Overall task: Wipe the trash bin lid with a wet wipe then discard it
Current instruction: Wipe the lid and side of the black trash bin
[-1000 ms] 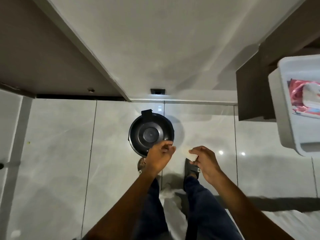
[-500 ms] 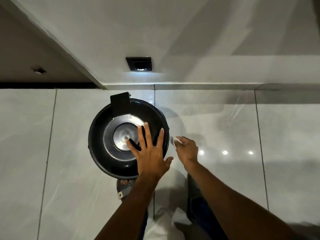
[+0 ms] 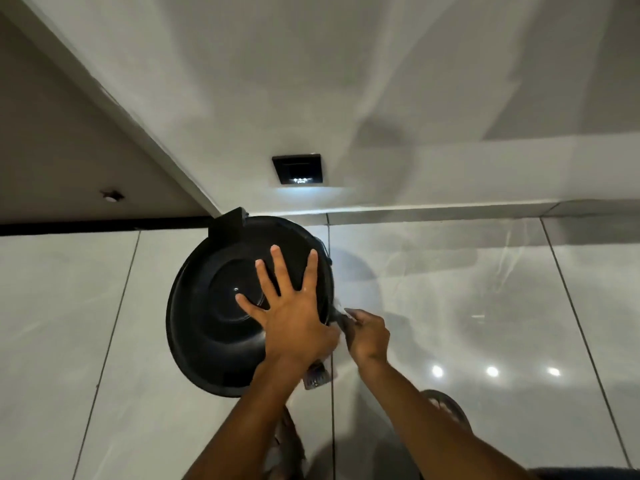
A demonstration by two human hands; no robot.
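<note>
I saw the round black plastic trash bin lid (image 3: 214, 306) facing up at me, glossy with concentric raised rings, its square hinge tab (image 3: 227, 221) pointing toward the white wall (image 3: 311, 81); being round, it had no long axis. It sat on the bin on the shiny pale tiled floor (image 3: 485, 289) by the wall. My left hand (image 3: 294, 317) lay flat on it, fingers spread. My right hand (image 3: 367, 336) was curled at the lid's right edge, pinching a blurred white wet wipe (image 3: 343, 341).
</note>
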